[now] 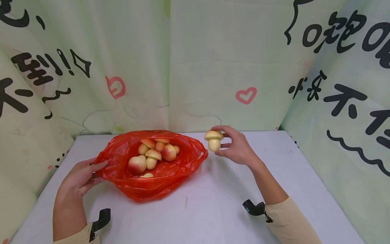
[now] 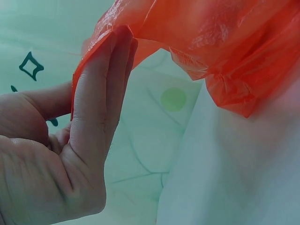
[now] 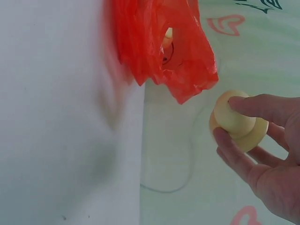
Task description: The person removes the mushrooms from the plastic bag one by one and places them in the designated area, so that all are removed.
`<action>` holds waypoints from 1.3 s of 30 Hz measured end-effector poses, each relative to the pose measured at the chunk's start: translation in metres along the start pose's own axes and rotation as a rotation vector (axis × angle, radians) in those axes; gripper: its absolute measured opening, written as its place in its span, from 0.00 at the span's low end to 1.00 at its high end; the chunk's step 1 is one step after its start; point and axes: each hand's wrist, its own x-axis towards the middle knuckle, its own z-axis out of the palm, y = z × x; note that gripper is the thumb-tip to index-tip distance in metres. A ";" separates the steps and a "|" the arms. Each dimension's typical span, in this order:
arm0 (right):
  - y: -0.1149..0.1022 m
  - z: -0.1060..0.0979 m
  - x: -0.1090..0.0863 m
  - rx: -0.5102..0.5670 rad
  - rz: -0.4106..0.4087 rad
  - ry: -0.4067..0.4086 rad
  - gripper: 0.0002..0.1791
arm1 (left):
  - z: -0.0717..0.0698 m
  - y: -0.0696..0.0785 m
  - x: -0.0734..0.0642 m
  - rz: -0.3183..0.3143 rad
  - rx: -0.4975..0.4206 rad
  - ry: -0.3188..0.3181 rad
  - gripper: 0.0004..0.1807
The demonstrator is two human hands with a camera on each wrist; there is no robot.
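Note:
A red plastic bag (image 1: 143,189) lies with its mouth spread on the table. Inside it are several toy mushrooms (image 1: 151,162) and red-and-yellow round toy fruits (image 1: 169,152) resembling peaches. At the bag's left edge my left hand (image 1: 82,176) pinches the plastic between thumb and fingers; the left wrist view shows the red film (image 2: 101,40) over the fingers. To the right of the bag, my right hand (image 1: 236,144) holds a pale yellow toy mushroom (image 1: 214,140) upright by its cap and stem. In the right wrist view that mushroom (image 3: 234,119) sits between thumb and fingers, apart from the bag.
The white table (image 1: 213,210) extends in front of and beside the bag. Pale green curtains (image 1: 198,67) with black lettering and pink hearts hang behind and at both sides. A black wrist mount (image 1: 254,207) sits on the right sleeve, another (image 1: 102,219) on the left.

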 end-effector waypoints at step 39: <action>0.057 0.011 -0.004 -0.268 0.112 -0.015 0.35 | 0.000 -0.001 -0.003 0.029 -0.007 0.005 0.47</action>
